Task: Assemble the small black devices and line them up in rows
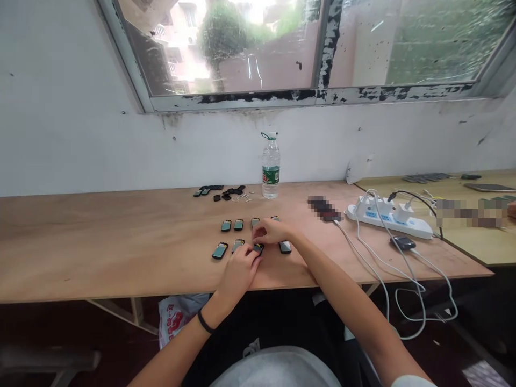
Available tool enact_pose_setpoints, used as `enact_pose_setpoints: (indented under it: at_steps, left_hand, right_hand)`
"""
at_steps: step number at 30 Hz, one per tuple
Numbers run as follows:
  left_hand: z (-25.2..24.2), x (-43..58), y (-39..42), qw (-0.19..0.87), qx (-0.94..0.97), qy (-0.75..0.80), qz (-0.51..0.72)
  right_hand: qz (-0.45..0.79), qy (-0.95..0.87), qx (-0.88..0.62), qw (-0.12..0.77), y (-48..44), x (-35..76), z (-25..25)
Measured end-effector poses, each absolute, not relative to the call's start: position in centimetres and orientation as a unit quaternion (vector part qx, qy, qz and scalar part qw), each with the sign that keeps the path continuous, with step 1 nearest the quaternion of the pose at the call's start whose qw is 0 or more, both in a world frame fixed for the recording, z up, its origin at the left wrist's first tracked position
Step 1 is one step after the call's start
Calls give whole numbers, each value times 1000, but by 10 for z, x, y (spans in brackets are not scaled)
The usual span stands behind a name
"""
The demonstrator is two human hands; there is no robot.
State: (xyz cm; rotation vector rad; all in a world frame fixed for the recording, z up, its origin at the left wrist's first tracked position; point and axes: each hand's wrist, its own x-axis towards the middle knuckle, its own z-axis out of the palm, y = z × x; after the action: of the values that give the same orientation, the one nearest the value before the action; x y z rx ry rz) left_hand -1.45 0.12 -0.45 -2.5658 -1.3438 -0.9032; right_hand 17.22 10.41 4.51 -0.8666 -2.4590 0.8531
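Observation:
On the wooden table, several small dark devices with greenish faces lie in two rows. My left hand (240, 269) is closed around the near edge of one device (258, 248) in the front row. Directly above that device, my right hand (269, 231) has its fingers pinched together; whatever is between the fingertips is too small to make out. Left of my hands lies a front-row device (220, 250), with two back-row devices (226, 226) behind it. A device with a pale face (285, 247) rests under my right wrist's near side.
A water bottle (271, 167) stands near the wall, beside a pile of dark parts (234, 192) and small white pieces. To the right are a power strip (411, 226) with plugs, a small black device (403, 243) and white cables hanging over the table edge (451, 270).

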Motion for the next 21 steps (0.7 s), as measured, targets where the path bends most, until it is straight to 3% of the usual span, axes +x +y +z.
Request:
enact_pose_setpoints:
  at_steps: [21]
  left_hand:
    - [-8, -11, 2, 70, -839, -454, -291]
  right_hand:
    - [297, -891, -297, 174, 116, 172, 26]
